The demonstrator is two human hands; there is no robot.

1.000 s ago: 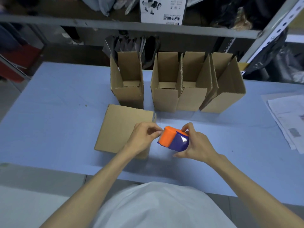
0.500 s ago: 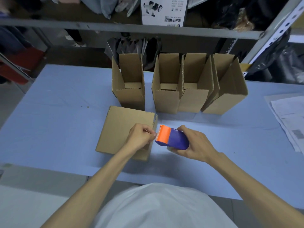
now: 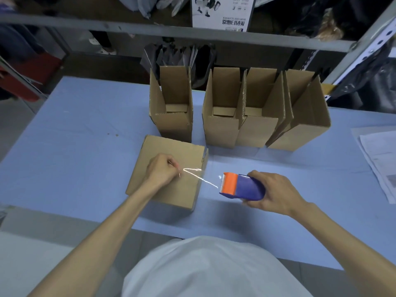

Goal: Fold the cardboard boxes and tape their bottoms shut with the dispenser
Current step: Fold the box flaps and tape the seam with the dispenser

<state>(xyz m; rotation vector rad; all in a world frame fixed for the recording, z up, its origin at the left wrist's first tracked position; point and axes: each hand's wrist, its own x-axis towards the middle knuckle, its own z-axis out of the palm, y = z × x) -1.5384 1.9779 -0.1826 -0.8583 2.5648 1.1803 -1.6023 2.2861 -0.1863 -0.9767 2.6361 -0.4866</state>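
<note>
A single head-worn wide-angle camera looks forward and steeply down onto the blue table [image 3: 64, 133], close above its near edge; beyond the table's far edge it takes in a metal shelf [image 3: 171, 34], lines bowing toward the corners

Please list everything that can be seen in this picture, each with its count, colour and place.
table: one, light blue, under everything
upright boxes: four, brown, tops open, row at far side
near box: one, brown, closed side up, in front of the row
tape: one clear strip, from left hand to dispenser
tape dispenser: one, orange and blue, in right hand
papers: a few, white, right edge
shelf: grey metal, behind table
left hand: pinching tape end over near box
right hand: gripping dispenser
</note>
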